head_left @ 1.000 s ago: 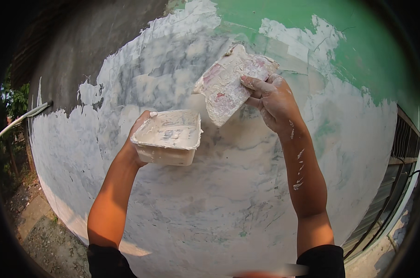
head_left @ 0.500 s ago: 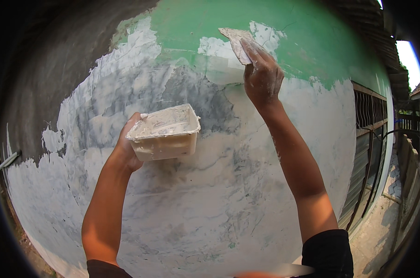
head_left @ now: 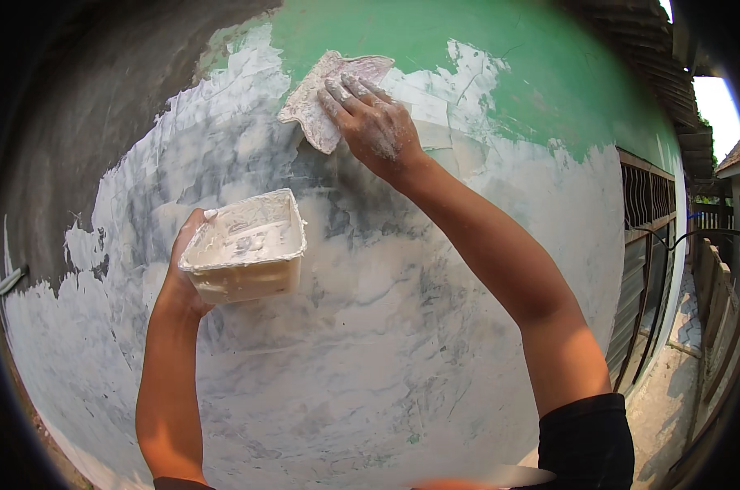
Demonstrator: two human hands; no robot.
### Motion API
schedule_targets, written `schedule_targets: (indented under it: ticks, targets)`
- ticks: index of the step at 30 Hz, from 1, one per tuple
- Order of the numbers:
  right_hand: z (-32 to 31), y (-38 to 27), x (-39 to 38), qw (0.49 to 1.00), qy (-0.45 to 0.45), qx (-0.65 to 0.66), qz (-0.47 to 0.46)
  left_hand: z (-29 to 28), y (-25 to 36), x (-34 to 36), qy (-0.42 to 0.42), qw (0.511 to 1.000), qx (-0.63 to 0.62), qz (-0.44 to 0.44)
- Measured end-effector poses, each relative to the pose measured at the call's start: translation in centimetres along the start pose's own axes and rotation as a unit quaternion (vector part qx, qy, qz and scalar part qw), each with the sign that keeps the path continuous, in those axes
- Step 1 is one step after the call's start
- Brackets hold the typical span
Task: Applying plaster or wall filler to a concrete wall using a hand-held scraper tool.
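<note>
My left hand (head_left: 180, 279) grips the side of a rectangular whitish plastic tub (head_left: 249, 282), its thumb over the rim. White putty (head_left: 260, 238) smears the inside of the tub and crusts its rim. Higher up, my right hand (head_left: 376, 132), dusted with white, holds a flat putty spreader (head_left: 314, 98) with ragged, caked edges. The fingers lie spread across the spreader's back, which is laid nearly flat against the wall. That spot is where white putty (head_left: 362, 351) borders green paint (head_left: 345, 24). Whatever lies under the spreader is hidden.
Dark grey bare wall (head_left: 84, 139) spreads at the upper left, with a pale pipe (head_left: 11, 282) sticking out. On the right are a barred window (head_left: 649, 192), a roof edge (head_left: 644, 57) and a narrow path (head_left: 664, 416) beside a low fence (head_left: 717, 302).
My right hand has swept left and slightly down with the spreader, which has turned from edge-on to flat. Fresh white now covers some green. The tub has shifted left and a little lower in view.
</note>
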State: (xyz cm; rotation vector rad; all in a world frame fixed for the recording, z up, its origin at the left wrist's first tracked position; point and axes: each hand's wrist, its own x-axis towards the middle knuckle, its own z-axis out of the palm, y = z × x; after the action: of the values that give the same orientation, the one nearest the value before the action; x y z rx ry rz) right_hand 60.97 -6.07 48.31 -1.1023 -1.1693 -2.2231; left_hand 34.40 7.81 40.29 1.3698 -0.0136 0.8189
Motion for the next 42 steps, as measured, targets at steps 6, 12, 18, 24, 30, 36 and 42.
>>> schedule_targets:
  ticks: [6,12,18,24,30,36,42]
  targets:
    - [-1.5,-4.4,0.0,0.981,-0.180,0.051,0.052,-2.4,0.9,-0.5,0.034,0.999,0.005,0.026]
    - [-7.7,-7.3,-1.9,0.974,-0.226,0.033,-0.016,-3.5,1.7,-1.3,0.072,0.997,0.011,0.029]
    - [-5.5,-2.4,3.6,0.991,-0.100,-0.092,0.011,-3.7,1.9,-0.7,0.074,0.997,0.006,0.019]
    - [1.6,2.3,8.3,0.997,0.037,-0.060,0.026,-3.1,2.1,-0.8,0.057,0.998,0.007,0.018]
    - [0.1,-4.0,4.5,0.993,-0.105,0.045,0.020,-4.4,2.9,-1.4,0.064,0.997,-0.001,0.044]
    - [-5.9,-8.7,0.8,0.983,-0.151,0.101,-0.024,-5.2,3.8,-3.1,0.088,0.995,0.007,0.056]
    - [-1.9,-3.7,5.0,0.999,0.015,0.041,0.008,-4.2,3.5,-2.3,0.090,0.994,0.010,0.060]
